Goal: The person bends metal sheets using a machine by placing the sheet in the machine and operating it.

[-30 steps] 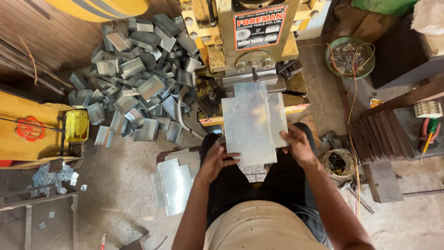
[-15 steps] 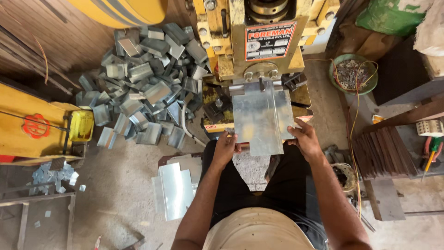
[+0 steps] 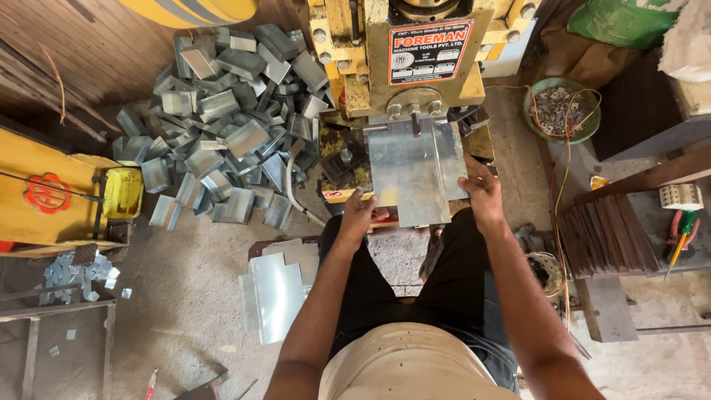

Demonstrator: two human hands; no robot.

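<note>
A flat grey sheet-metal blank (image 3: 415, 174) lies under the head of a yellow press machine (image 3: 400, 59), its far edge pushed against the die. My left hand (image 3: 358, 215) grips the blank's near left corner. At the blank's right edge sits my right hand (image 3: 481, 194), fingers closed on it. Both arms reach forward over my black trousers.
A big heap of bent grey metal pieces (image 3: 229, 126) lies on the floor to the left of the press. A stack of flat blanks (image 3: 278, 292) rests by my left knee. A green bowl of small scraps (image 3: 561, 110) stands at right, near wooden shelving (image 3: 629, 230). A yellow cabinet (image 3: 52, 196) is far left.
Both hands have pushed the metal blank forward, deeper under the press head. The camera has moved closer to the machine.
</note>
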